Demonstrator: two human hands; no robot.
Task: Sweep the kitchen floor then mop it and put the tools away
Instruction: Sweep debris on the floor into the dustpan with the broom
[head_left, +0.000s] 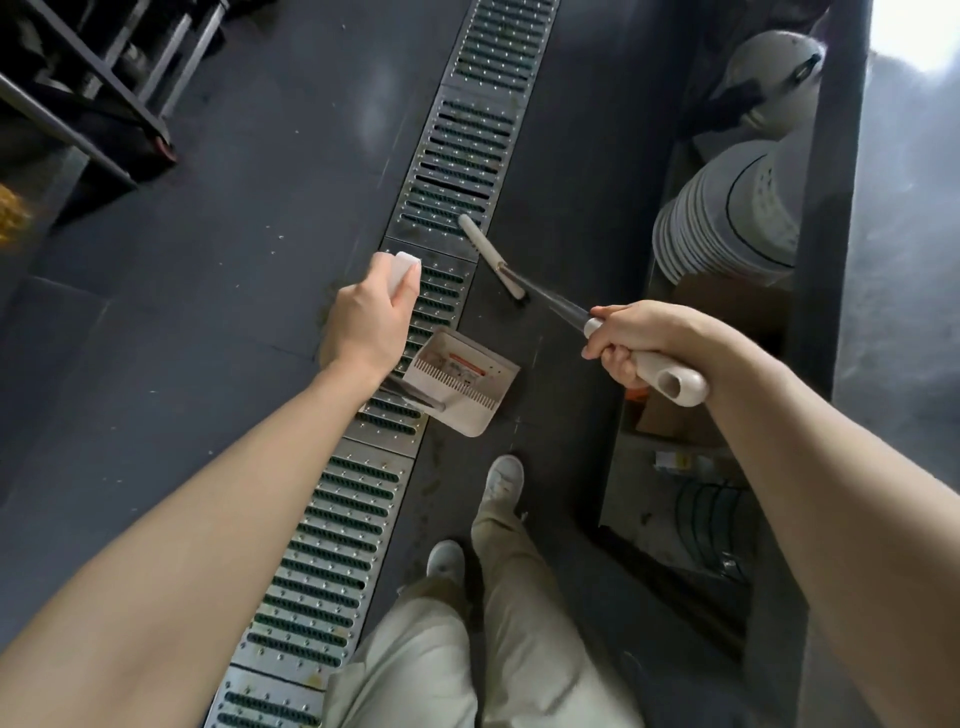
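Observation:
My right hand (631, 332) grips the white handle (675, 382) of a broom, whose metal shaft runs down to a white broom head (491, 257) on the dark floor, at the edge of the floor drain. My left hand (366, 322) holds the white top grip (407, 270) of a long-handled dustpan. The grey dustpan (462, 384) stands on the floor below that hand, partly over the drain, with some debris and an orange label inside it. The broom head lies a short way beyond the pan's mouth.
A metal drain grate (332, 545) crosses the dark floor diagonally. To the right is a low shelf (826, 218) with stacked plates (691, 234) and a pot. A metal rack (98, 83) stands at the upper left. My feet (501, 480) are just behind the dustpan.

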